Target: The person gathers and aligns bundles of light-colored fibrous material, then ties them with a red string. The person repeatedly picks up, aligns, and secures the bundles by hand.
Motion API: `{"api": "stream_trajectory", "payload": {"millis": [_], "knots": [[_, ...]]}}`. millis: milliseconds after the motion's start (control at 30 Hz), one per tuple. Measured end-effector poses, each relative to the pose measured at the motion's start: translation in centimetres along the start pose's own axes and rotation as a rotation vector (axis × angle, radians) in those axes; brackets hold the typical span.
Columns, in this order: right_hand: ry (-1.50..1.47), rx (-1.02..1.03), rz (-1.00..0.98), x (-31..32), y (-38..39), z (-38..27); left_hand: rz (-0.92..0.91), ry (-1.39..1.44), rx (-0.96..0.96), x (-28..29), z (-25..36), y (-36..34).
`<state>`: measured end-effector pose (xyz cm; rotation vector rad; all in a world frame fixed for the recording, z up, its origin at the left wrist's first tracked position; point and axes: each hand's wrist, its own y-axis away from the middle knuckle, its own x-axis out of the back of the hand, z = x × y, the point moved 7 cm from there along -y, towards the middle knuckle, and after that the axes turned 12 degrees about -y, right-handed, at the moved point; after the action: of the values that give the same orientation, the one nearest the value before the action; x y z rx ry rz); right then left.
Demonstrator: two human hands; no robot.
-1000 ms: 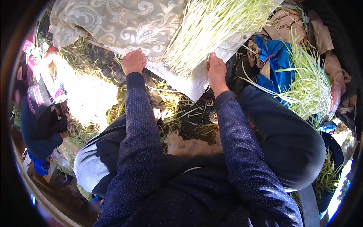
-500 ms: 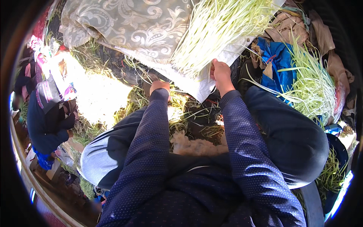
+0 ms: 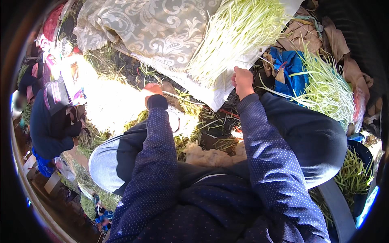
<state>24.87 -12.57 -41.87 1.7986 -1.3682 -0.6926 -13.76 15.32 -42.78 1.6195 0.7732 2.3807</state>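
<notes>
Long, thin pale green stalks (image 3: 239, 36) lie in a thick heap on a white sheet (image 3: 214, 97) in front of me. At the heap's near right edge is my right hand (image 3: 243, 81), its fingers curled closed. What it grips, if anything, is too small to make out. My left hand (image 3: 152, 90) is closed in a fist above my left shin, beside the sunlit litter. A thin pale stalk (image 3: 174, 95) runs rightward from that fist and seems held in it. My shoe (image 3: 173, 119) shows just below the left hand.
A patterned grey cloth (image 3: 150, 32) covers the far left of the sheet. More stalks (image 3: 330, 93) lie by a blue plastic sheet (image 3: 285, 69) at right. Green trimmings (image 3: 107, 65) litter the ground. Another person (image 3: 50, 125) sits at far left. A dark tub (image 3: 360, 162) holds greens.
My left hand has moved left, away from the sheet, uncovering my shoe. My right hand has shifted slightly right, and its fingers have curled in. The view has tilted a little.
</notes>
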Motion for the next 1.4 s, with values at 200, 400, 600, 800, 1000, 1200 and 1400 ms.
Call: {"api": "stream_trajectory", "payload": {"millis": [200, 400, 600, 800, 1000, 1200, 1400], "knots": [[0.041, 0.512, 0.212, 0.7, 2.2, -5.0, 0.122, 0.451, -0.09, 6.7, 4.5, -4.9], [0.236, 0.588, -0.402, -10.3, 10.8, -5.9, -0.053, 0.351, -0.269, 13.2, 17.5, 7.5], [0.302, 0.342, -0.884, -15.4, 18.6, -0.6, -0.255, 0.376, -0.46, 11.8, 23.6, 12.7], [0.167, 0.402, -0.716, -14.4, 18.1, -3.5, -0.393, 0.684, -0.616, 10.8, 27.0, 15.3], [-0.08, 0.604, -0.613, -12.6, 16.8, -15.7, -0.422, 0.674, -0.525, 8.4, 26.5, 13.9], [-0.182, 0.847, -0.539, -9.4, 15.1, -23.4, -0.483, 0.503, -0.353, 2.6, 22.2, 10.9], [-0.181, 0.453, -0.319, -7.9, 8.9, -16.6, -0.561, 0.326, -0.26, -1.6, 19.3, 10.2]]}}
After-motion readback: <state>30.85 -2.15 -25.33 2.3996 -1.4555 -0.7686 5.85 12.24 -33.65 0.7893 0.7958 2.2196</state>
